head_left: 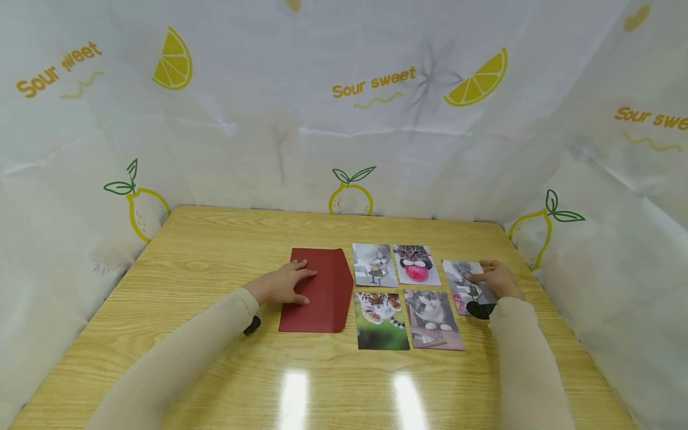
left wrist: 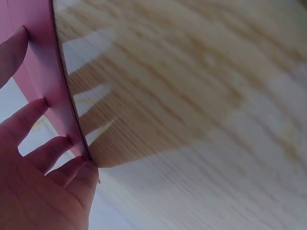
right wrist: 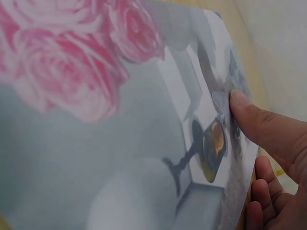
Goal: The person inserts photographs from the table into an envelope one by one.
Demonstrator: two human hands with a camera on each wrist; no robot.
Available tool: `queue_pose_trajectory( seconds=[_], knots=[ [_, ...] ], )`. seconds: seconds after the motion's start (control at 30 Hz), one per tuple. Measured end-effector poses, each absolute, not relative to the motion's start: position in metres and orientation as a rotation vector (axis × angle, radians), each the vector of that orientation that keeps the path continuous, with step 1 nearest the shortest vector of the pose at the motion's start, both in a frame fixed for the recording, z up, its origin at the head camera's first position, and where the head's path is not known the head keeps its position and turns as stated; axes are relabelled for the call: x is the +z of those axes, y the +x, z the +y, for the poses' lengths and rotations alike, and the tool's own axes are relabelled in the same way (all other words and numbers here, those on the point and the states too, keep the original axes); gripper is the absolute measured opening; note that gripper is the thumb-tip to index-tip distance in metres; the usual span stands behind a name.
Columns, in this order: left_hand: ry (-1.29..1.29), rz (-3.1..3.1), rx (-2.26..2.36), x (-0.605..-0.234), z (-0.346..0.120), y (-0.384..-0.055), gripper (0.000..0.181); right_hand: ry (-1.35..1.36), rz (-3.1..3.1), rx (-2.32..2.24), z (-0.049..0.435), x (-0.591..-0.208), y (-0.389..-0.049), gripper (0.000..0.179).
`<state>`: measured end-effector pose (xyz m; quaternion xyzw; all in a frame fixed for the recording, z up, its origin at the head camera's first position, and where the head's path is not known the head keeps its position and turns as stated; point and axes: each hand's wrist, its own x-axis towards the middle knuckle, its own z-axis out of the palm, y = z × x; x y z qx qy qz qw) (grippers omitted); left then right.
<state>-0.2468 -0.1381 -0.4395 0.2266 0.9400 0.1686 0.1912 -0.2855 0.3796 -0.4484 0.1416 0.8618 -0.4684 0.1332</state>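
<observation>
A red envelope [head_left: 317, 286], its pointed flap unfolded to the right, lies on the table. My left hand [head_left: 285, 283] rests on its left part with the fingers spread; in the left wrist view the fingertips [left wrist: 41, 103] touch the red paper. At the right, my right hand [head_left: 500, 279] pinches a picture card [head_left: 466, 286] by its right edge. The right wrist view shows the thumb [right wrist: 259, 115] on the printed face and the other fingers curled at the edge and behind. Pink roses and a stemmed glass are printed on this card [right wrist: 129, 143].
Between the hands lie a pale grey card [head_left: 374, 266], a tabby cat card [head_left: 416, 266], a tiger cub card [head_left: 381, 322] and a grey-and-white cat card [head_left: 434, 319], in two rows. A white lemon-print cloth [head_left: 258, 149] hangs behind the wooden table [head_left: 231, 370].
</observation>
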Motion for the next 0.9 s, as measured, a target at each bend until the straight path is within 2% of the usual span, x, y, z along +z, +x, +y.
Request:
queue_pose_trajectory(
  seconds=[0.37,0.7,0.9],
  knots=[
    [0.644,2.640,0.477,-0.439,-0.138,-0.246,0.070,0.538,2.516,-1.395,0.378,-0.452,-0.290,0.088],
    [0.646,2.647,0.472,-0.439,-0.138,-0.246,0.070,0.356,2.749,-1.344,0.374,-0.447,-0.280,0.065],
    [0.641,2.643,0.483,-0.439,-0.138,-0.246,0.071,0.344,2.825,-1.370,0.379,-0.447,-0.276,0.052]
  ],
)
